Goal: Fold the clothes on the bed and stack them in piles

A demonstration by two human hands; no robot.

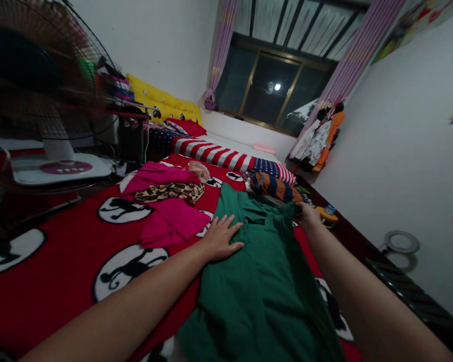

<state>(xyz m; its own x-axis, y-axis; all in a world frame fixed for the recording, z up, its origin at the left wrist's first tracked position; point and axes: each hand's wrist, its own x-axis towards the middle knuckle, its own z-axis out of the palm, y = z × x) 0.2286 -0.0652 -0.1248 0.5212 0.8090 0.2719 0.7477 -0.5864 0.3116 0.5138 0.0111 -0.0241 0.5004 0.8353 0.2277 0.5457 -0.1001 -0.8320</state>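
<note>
A green garment lies spread lengthwise on a bed covered by a red blanket with round black-and-white patches. My left hand rests flat on the garment's left edge, fingers stretched out. My right hand is at the garment's far right corner, fingers curled round the green cloth there. Both forearms reach out from the bottom of the view.
A pile of pink and leopard-print clothes lies left of the garment. A striped orange and blue cloth is beyond it. A standing fan is at the left. Clothes hang by the window. The wall is close on the right.
</note>
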